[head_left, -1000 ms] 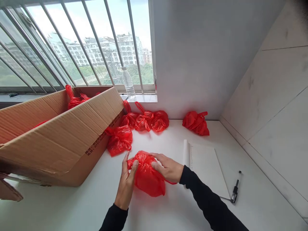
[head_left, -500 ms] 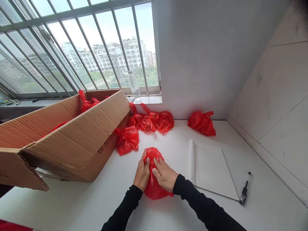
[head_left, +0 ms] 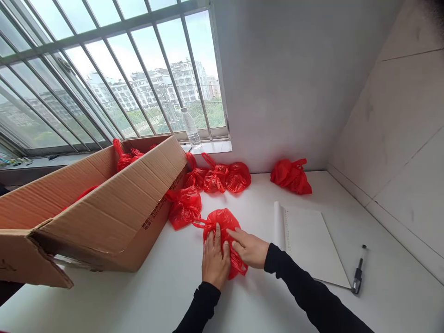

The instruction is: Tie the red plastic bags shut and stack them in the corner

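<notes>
A red plastic bag (head_left: 227, 222) with something wrapped inside lies on the white tabletop, one handle loop pointing left and another at its lower right. Pressed flat on its front left part is my left hand (head_left: 215, 262), fingers stretched forward. My right hand (head_left: 250, 249) reaches in from the right; its outstretched fingers touch the bag's right side. Neither hand appears wrapped round the bag, and what it contains is hidden. Just behind it on the left sits another knotted red bag (head_left: 185, 207), close to the first bag's left loop.
On the left stands a long open cardboard box (head_left: 114, 208) with red bags inside. More knotted red bags (head_left: 215, 176) line the wall, and a crumpled red bag (head_left: 290, 176) lies farther right. Nearby are an open notebook (head_left: 314, 245), a black pen (head_left: 358, 275) and a sill bottle (head_left: 190, 128).
My left hand has shifted from the bag's left side onto its front. My right hand has drawn back rightward. The bag looks reshaped, with its handle loops now showing at left and lower right.
</notes>
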`<action>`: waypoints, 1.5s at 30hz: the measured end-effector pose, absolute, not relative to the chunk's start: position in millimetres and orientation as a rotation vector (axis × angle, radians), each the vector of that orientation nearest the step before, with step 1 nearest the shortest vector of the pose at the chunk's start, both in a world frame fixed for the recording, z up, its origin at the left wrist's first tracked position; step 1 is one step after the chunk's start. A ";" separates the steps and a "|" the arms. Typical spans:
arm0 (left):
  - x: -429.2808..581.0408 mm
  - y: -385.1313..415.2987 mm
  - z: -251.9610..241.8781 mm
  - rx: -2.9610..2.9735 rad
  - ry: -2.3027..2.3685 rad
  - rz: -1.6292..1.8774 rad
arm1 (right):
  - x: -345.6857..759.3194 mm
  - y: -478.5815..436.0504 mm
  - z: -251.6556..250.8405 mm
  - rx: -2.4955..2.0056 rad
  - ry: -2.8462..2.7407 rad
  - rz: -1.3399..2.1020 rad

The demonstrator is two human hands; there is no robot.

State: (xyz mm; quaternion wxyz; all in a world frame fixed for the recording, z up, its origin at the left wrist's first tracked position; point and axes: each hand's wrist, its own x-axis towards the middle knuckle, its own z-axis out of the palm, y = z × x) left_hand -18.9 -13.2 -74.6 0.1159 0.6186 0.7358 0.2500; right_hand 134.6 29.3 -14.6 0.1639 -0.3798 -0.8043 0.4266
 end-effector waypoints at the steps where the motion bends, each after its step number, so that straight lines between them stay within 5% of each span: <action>1: -24.9 1.6 -72.2 1.852 2.165 0.719 | 143.3 35.7 -8.4 -1.118 -2.241 1.207; 8: -41.2 65.7 -32.6 2.076 2.318 0.723 | 184.0 58.7 14.7 -1.217 -1.995 1.249; 18: -77.6 126.4 -47.8 2.269 2.203 0.535 | 222.9 100.5 11.9 -1.323 -1.759 0.998; 24: -72.8 113.8 -38.7 2.363 2.104 0.895 | 262.2 183.5 23.0 -1.779 -1.297 0.448; 29: -47.0 59.5 -56.1 2.216 1.823 1.417 | 271.9 218.2 17.2 -1.919 -1.253 0.359; 38: -24.2 39.2 -48.1 1.859 1.668 1.530 | 227.2 155.6 21.1 -1.433 -1.685 0.290; 45: -4.2 23.9 -17.2 1.732 1.518 1.467 | 185.8 70.4 19.9 -0.854 -2.033 0.735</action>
